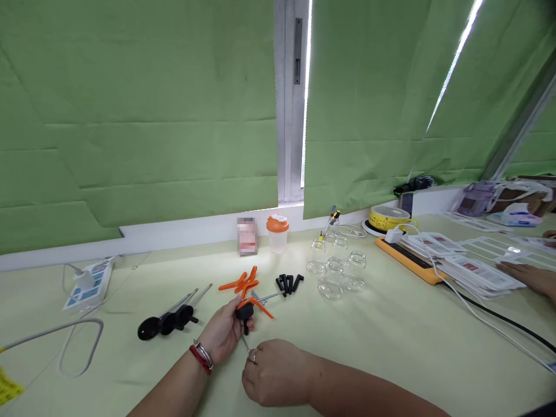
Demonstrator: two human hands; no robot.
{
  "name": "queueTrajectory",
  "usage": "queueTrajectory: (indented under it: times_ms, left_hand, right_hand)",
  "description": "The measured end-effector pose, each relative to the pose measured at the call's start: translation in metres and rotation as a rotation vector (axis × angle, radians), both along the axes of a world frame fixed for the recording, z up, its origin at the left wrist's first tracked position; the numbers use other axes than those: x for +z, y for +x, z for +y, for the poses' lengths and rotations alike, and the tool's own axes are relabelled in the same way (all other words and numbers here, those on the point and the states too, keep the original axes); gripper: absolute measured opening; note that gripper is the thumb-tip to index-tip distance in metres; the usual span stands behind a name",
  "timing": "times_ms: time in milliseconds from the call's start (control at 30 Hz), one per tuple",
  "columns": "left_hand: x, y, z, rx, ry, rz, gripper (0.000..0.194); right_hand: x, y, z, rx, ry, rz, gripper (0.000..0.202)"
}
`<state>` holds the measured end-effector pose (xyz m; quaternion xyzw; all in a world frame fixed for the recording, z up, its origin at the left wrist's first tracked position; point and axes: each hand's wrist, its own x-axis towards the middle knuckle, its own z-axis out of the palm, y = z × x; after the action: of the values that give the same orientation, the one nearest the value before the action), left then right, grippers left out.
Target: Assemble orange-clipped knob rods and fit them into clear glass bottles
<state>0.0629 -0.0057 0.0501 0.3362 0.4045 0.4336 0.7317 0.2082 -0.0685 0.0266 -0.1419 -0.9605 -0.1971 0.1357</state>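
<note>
My left hand [226, 330] is closed on a black round part [245, 311] that has an orange two-armed piece [256, 303] against its top and a thin metal rod [273, 296] reaching to the right. My right hand [273, 372] is a fist just below. From it a thin metal shaft [245, 344] runs up to the black part; any handle is hidden in the fist. Loose orange pieces [243, 281] lie beyond the left hand, with short black elbow-shaped parts [289, 284] to their right. Three black round parts with metal rods [167, 323] lie to the left.
Several glass jars [333, 278] stand right of centre, one holding tools. An orange-lidded cup [277, 233] and a small box [247, 236] stand by the wall. Power strips [90, 284] and cables are on both sides. Printed sheets [478, 272] lie at right, near another person's hand [527, 277].
</note>
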Motion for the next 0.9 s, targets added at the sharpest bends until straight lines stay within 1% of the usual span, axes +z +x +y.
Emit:
queueTrajectory:
  times_ms: [100,200,300,400,500,567,600,633,667,733,800,867,900]
  left_hand:
    - [-0.004,0.013,0.003,0.088,-0.016,0.000,0.021]
    - [-0.008,0.021,0.005,0.119,-0.033,-0.013,0.019]
    - [-0.011,0.021,0.003,0.094,-0.023,-0.050,0.020]
    - [-0.012,0.016,0.000,0.049,-0.003,-0.088,0.020]
    - [-0.011,0.013,-0.002,0.013,0.017,-0.097,0.022]
    - [-0.010,0.012,-0.003,-0.012,-0.010,-0.100,0.024]
    - [-0.010,0.012,-0.003,-0.020,-0.031,-0.108,0.024]
    - [-0.010,0.012,-0.003,-0.023,-0.041,-0.122,0.023]
    - [-0.011,0.012,-0.002,-0.021,-0.034,-0.142,0.022]
    - [-0.012,0.012,-0.001,-0.025,0.033,-0.164,0.020]
    - [-0.014,0.012,-0.001,-0.044,0.107,-0.137,0.022]
    - [-0.014,0.012,-0.002,-0.062,0.132,-0.087,0.027]
    - [-0.014,0.012,-0.003,-0.067,0.136,-0.070,0.029]
  right_hand:
    - [0.001,-0.001,-0.002,0.031,-0.009,0.002,0.013]
    - [0.006,-0.001,-0.003,0.044,-0.015,-0.002,0.013]
    - [0.010,-0.001,-0.005,0.024,-0.017,-0.010,0.013]
    - [0.009,-0.001,-0.004,0.024,-0.019,-0.007,0.013]
    - [0.007,0.000,0.001,0.036,-0.029,0.015,0.013]
    - [0.008,0.002,0.008,0.029,-0.072,0.073,0.010]
    - [0.011,0.003,0.012,0.025,-0.117,0.133,0.009]
    - [0.015,0.005,0.016,0.000,-0.188,0.239,0.009]
    - [0.020,0.007,0.020,-0.019,-0.278,0.404,0.011]
    - [0.033,0.012,0.030,-0.116,-0.489,0.766,0.016]
    - [0.046,0.015,0.042,-0.225,-0.654,1.078,0.016]
    - [0.055,0.017,0.055,-0.288,-0.726,1.306,0.012]
    - [0.058,0.016,0.062,-0.303,-0.782,1.373,0.011]
